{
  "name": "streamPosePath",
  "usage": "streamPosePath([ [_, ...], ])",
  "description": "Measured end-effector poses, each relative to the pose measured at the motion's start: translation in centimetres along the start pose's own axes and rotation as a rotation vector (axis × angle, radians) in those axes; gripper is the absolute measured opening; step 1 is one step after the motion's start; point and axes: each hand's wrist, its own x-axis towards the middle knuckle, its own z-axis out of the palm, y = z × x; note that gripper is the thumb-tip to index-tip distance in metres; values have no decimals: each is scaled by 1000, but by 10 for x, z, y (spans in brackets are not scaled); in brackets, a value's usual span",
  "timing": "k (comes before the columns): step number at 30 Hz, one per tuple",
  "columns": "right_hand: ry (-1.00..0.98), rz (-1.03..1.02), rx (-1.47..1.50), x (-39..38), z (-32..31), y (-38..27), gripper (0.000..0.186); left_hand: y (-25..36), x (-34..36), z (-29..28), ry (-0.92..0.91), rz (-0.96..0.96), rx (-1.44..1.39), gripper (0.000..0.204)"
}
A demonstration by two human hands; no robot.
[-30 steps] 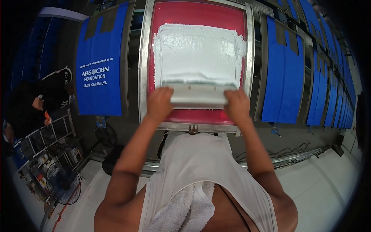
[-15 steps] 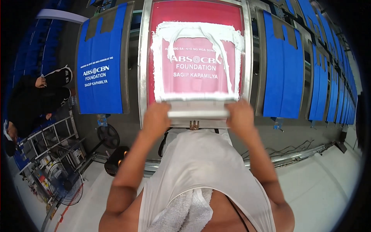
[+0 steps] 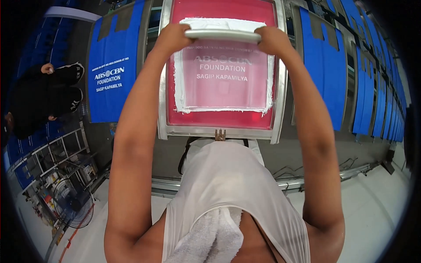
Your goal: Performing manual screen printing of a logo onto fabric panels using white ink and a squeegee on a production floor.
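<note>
Since the earlier frame, the squeegee (image 3: 223,36) has moved from the near edge of the screen (image 3: 219,120) toward its far edge. The left hand (image 3: 174,38) is closed around the squeegee's left end, the right hand (image 3: 276,40) around its right. Step in hand, by judgement: spreading the white ink (image 3: 179,90); the next move calls for level pressure at both ends. White capitals (image 3: 222,69) read clearly mid-screen, matching those on the blue panel (image 3: 107,105) beyond the left edge.

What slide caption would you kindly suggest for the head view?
Left hand and right hand hold a squeegee over a red screen.
</note>
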Motion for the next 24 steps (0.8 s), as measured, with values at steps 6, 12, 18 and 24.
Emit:
streamPosePath([
  [6, -166, 18, 143, -198, 32, -68, 37, 54, -217, 38, -87, -24, -163, 37],
  [12, 91, 34, 146, -154, 65, -55, 26, 31, -169, 69, 132, 75, -91, 38],
  [18, -7, 73, -21, 17, 23, 6, 36, -8, 9, 15, 18, -33, 44, 31],
  [24, -83, -92, 113, 60, -38, 29, 42, -4, 10, -18, 471, 107, 104, 47],
])
